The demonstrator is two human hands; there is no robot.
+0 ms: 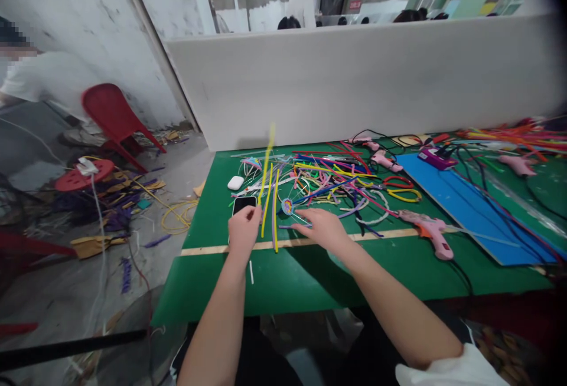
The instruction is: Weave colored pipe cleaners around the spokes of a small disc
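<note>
My left hand (245, 226) is closed, its fingertips pinching a yellow pipe cleaner (267, 159) that stands up from them, its top blurred. My right hand (321, 228) hovers over the table with thumb and fingers apart. Just off its fingertips is a small round coil (287, 206) with a pale blue rim and a multicoloured middle; whether they touch it I cannot tell. Between the hands lie more yellow and purple pipe cleaners (276, 221). A dark-screened phone (243, 203) is partly hidden by my left hand.
A tangle of coloured pipe cleaners (328, 182) covers the table's (208, 291) back. Pink glue guns (432, 232) with trailing cords lie at right, near a blue board (443, 197). A white case (235, 183) sits at left. A pale partition (354, 79) rises behind; other people are beyond and at left.
</note>
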